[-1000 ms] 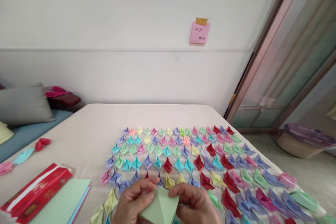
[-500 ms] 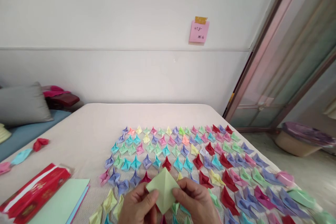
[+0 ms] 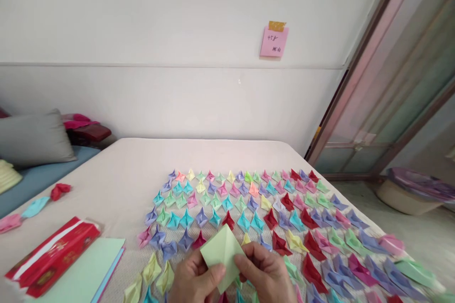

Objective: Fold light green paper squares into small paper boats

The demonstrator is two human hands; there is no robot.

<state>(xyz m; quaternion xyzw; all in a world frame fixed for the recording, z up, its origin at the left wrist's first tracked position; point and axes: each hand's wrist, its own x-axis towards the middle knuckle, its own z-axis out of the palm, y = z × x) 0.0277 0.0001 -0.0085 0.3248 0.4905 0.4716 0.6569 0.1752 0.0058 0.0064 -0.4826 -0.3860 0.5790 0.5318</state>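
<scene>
A pale green folded paper (image 3: 223,253), diamond-shaped with a crease down its middle, is held up between both hands at the bottom centre. My left hand (image 3: 197,277) pinches its left side, with the thumb lying across the lower front face. On the right edge, the thumb and fingers of my right hand (image 3: 265,272) close on the paper. Under and around the hands lie rows of small folded paper boats (image 3: 243,222) in purple, turquoise, green, pink, red and yellow. The hands hide some of these boats.
Left on the table (image 3: 117,175) lie a red packet (image 3: 53,255) and a stack of coloured paper sheets (image 3: 83,270). Several paper pieces (image 3: 35,207) sit near the left edge. A pink note (image 3: 274,41) is taped to the wall; a lined bin (image 3: 408,194) stands right.
My left thumb has slid right and down across the paper, and the paper has tilted slightly. The whole view has shifted a little, with things appearing further right.
</scene>
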